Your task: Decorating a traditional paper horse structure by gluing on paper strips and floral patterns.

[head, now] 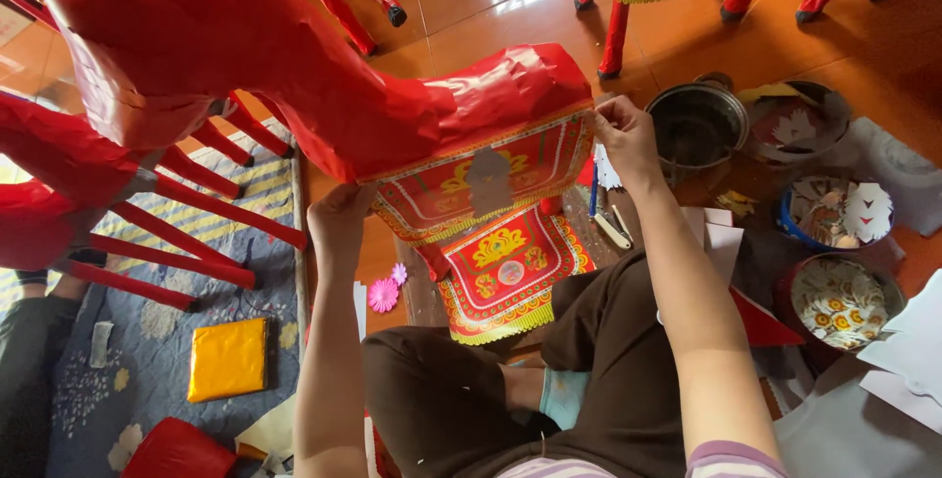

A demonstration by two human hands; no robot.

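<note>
Both hands pinch the printed paper panel [486,179]: left hand [339,215] at near-left edge, right hand [623,134] at far-right corner; panel's long axis runs left-right, on red paper horse [294,76].

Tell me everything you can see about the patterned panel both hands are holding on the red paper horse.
The patterned panel is a red sheet, apparently paper, with yellow ornament, striped borders, a fringed yellow lower edge and a grey cut-out at its centre. It hangs like a saddle cloth down the side of the red paper horse. The left hand grips its lower left corner; the right hand pinches its upper right corner. A similar panel lies below.
</note>
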